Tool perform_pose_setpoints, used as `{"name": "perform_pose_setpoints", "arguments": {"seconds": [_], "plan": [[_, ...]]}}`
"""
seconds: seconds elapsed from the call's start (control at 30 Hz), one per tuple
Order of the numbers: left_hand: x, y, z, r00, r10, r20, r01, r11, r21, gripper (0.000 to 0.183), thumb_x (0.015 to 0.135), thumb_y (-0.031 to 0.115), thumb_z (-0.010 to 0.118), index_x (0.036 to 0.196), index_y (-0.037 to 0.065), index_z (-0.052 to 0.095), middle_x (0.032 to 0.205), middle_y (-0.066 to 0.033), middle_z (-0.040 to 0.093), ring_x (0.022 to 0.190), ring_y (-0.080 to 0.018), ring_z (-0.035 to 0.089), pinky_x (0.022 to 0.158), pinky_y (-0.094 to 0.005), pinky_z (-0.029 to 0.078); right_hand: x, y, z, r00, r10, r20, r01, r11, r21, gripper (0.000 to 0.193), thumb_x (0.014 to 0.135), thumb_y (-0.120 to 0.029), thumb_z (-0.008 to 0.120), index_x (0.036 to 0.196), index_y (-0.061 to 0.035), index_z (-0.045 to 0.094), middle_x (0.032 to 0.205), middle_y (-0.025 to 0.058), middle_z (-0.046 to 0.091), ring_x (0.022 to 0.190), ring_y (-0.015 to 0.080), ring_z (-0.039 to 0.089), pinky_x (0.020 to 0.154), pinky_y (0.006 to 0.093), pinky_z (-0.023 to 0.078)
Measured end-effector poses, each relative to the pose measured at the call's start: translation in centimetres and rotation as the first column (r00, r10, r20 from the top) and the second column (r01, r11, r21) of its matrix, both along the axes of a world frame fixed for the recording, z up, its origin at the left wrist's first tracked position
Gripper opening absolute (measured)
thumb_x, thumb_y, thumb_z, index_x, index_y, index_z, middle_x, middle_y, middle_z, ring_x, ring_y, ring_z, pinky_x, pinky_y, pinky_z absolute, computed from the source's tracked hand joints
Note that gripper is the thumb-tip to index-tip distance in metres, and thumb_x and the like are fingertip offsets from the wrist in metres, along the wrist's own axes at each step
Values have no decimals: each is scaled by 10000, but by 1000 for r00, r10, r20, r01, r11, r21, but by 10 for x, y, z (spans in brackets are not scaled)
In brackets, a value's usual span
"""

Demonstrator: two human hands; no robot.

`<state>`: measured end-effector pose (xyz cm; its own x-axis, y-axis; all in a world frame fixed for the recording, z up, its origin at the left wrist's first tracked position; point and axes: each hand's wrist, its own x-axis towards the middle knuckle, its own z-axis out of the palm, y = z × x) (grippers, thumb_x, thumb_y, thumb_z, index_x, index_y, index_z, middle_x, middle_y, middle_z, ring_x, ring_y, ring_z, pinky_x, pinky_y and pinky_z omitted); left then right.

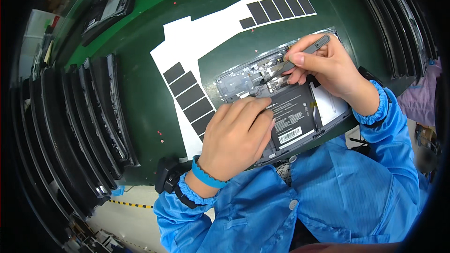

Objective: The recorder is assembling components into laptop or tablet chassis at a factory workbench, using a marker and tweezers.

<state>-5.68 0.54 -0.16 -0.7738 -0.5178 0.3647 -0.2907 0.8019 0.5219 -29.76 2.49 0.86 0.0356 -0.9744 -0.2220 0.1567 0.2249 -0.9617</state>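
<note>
Tweezers [319, 45], one pair, apparently touch one laptop base [234, 84].

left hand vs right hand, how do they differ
The right hand pinches a grey tool; the left hand shows no tool. The left hand has a blue wristband; the right hand shows none. Both are ungloved, over the laptop base.
</note>
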Motion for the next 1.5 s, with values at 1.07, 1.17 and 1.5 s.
{"name": "perform_pose_setpoints", "arguments": {"seconds": [1.07,1.17,1.5], "plan": [[-3,5,4,988,33,153,-37,999,21,400,728,181,752,1094,63,642,1298,-132,541,1121,-328,522,900,-423,434,0,-5,-11,997,-75,-13,75,997,-20,186,905,-145,668,1012,6,645,777,70,687,690,88,659,620,192,499],[-5,9,2,956,41,291,-25,998,-59,515,746,305,733,1198,91,609,1407,-150,450,1225,-353,423,979,-475,360,-1,-6,-11,996,-81,-19,81,996,-21,173,907,-140,665,1004,1,646,766,64,683,680,81,650,618,190,493],[-11,12,-1,968,84,237,-59,992,-109,612,761,387,712,1265,90,532,1403,-221,417,1284,-366,385,1035,-527,308,19,-2,1,976,-211,-45,207,975,-78,267,938,-197,633,1091,21,621,1018,130,651,877,196,689,700,283,598]]}}
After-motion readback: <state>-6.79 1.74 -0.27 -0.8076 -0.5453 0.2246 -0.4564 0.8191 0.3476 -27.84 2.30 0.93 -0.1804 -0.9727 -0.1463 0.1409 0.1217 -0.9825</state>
